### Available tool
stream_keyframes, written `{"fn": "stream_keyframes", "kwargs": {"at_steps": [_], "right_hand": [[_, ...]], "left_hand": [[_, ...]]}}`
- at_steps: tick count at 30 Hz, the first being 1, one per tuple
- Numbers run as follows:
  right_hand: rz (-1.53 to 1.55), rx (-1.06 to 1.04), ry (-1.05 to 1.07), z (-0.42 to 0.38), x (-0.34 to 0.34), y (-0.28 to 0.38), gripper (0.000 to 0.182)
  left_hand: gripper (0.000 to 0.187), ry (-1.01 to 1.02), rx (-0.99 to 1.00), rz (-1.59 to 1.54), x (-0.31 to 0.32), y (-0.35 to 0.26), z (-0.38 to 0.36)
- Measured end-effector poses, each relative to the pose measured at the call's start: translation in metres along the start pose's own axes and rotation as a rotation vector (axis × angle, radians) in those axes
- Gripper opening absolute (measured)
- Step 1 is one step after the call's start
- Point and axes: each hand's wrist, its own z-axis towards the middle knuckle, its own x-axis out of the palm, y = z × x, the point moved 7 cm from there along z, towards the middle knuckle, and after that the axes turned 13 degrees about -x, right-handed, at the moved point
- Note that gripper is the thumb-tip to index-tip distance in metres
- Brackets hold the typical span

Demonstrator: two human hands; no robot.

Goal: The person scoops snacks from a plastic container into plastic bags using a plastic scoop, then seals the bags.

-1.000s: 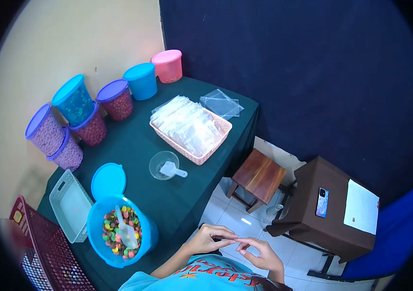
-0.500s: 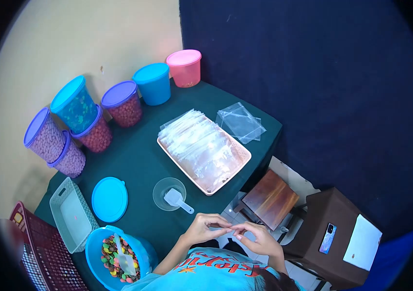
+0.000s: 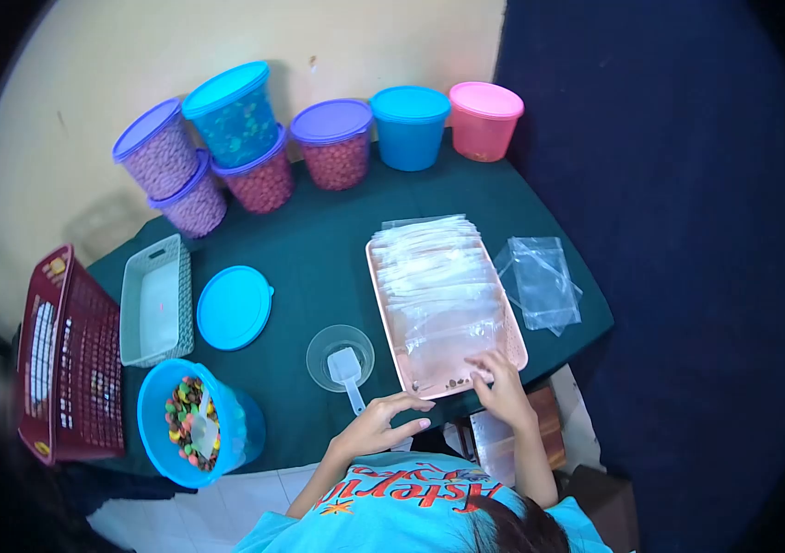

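Observation:
A pink tray holds a long row of clear plastic bags leaning on one another. My right hand reaches over its front right corner, fingers apart, fingertips at the nearest bag. Small dark bits lie in the tray beside those fingertips. By the tray's front left corner, my left hand is stretched out with the thumb apart and nothing in it. Just beyond the left hand stands a clear round bowl with a white scoop in it, its handle pointing at me.
A blue tub of colourful candies, with a scoop inside, stands at the front left. Near it are a blue lid, a grey-green basket and a maroon basket. Lidded containers line the wall; loose plastic bags lie right.
My hands, fingertips together before, have come apart. The right one has moved forward over the tray; the left has opened beside it. The view has turned, shifting the table's contents.

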Motion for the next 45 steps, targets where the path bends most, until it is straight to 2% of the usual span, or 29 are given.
{"fn": "stream_keyframes", "kwargs": {"at_steps": [1, 3, 4, 6, 9, 11, 13, 15, 17, 18, 19, 20, 21, 23, 24, 25, 27, 29, 31, 35, 39, 41, 42, 45], "right_hand": [[0.016, -0.016, 0.023, 0.014, 0.002, -0.015, 0.026], [-0.235, -0.171, -0.080, 0.038, -0.006, -0.029, 0.028], [-0.220, -0.184, -0.057, 0.052, -0.008, -0.035, 0.028], [-0.453, -0.149, -0.144, 0.076, -0.022, -0.048, 0.030], [-0.451, -0.154, 0.041, 0.096, -0.023, -0.077, 0.028], [-0.475, -0.263, 0.075, 0.104, -0.028, -0.070, 0.026], [-0.342, -0.312, 0.218, 0.109, -0.025, -0.071, 0.024], [-0.239, -0.354, 0.223, 0.112, -0.034, -0.059, 0.018], [0.193, -0.006, 0.127, 0.111, -0.046, -0.067, 0.011], [0.343, -0.066, 0.058, 0.111, -0.050, -0.054, 0.010], [0.349, -0.078, 0.074, 0.108, -0.044, -0.048, 0.010], [0.520, -0.101, -0.031, 0.105, -0.043, -0.041, 0.011], [0.693, -0.120, -0.136, 0.100, -0.040, -0.034, 0.012], [0.876, 0.017, -0.023, 0.086, -0.009, -0.022, 0.016], [0.986, 0.063, 0.054, 0.077, 0.011, -0.017, 0.016], [1.080, 0.120, 0.128, 0.068, 0.029, -0.011, 0.017], [1.178, 0.176, 0.228, 0.051, 0.057, 0.000, 0.017], [1.284, 0.301, 0.404, 0.029, 0.086, 0.011, 0.018], [1.293, 0.325, 0.480, 0.016, 0.102, 0.022, 0.018], [1.284, 0.364, 0.629, -0.002, 0.123, 0.040, 0.017], [1.168, 0.345, 0.790, -0.011, 0.140, 0.061, 0.020], [0.530, -0.371, 0.375, 0.018, 0.109, 0.105, 0.032], [0.478, -0.461, 0.332, 0.022, 0.105, 0.122, 0.045], [0.498, -0.752, 0.279, 0.019, 0.100, 0.196, 0.043]], "left_hand": [[0.027, -0.031, -0.036, -0.003, 0.002, 0.001, 0.005], [0.028, -0.080, -0.091, -0.014, 0.005, 0.001, 0.010], [0.029, -0.097, -0.104, 0.021, 0.007, -0.002, 0.012], [0.029, -0.136, -0.139, 0.044, 0.011, -0.001, 0.014], [0.031, -0.224, -0.174, 0.008, 0.012, 0.004, 0.010], [0.031, -0.338, -0.195, -0.043, 0.009, 0.003, 0.003], [0.026, -0.420, -0.222, -0.065, 0.008, 0.001, -0.005], [0.025, -0.508, -0.201, -0.141, 0.006, 0.002, -0.015], [0.024, -0.559, -0.220, -0.158, 0.006, 0.007, -0.022], [0.024, -0.586, -0.204, -0.236, 0.005, 0.008, -0.026], [0.023, -0.614, -0.184, -0.312, 0.005, 0.011, -0.029], [0.036, -0.586, -0.133, -0.312, 0.008, 0.020, -0.030], [0.036, -0.609, -0.134, -0.311, 0.009, 0.019, -0.028], [0.068, -0.658, 0.019, -0.788, 0.007, 0.018, -0.023], [0.097, -0.618, -0.054, -0.745, 0.009, 0.022, -0.020], [0.097, -0.643, -0.052, -0.746, 0.005, 0.019, -0.021], [0.103, -0.735, 0.204, -1.069, -0.008, 0.008, -0.030], [0.106, -0.794, 0.250, -1.157, -0.012, 0.008, -0.041], [0.106, -0.796, 0.376, -1.278, -0.017, 0.008, -0.053], [0.107, -0.840, 0.453, -1.260, -0.018, 0.004, -0.079], [0.107, -0.857, 0.433, -1.147, -0.021, 0.005, -0.106], [0.107, -0.887, 0.339, -0.982, -0.022, 0.005, -0.121], [0.104, -0.855, 0.337, -0.877, -0.021, 0.002, -0.130], [0.104, -0.822, 0.252, -0.694, -0.021, -0.004, -0.157]]}}
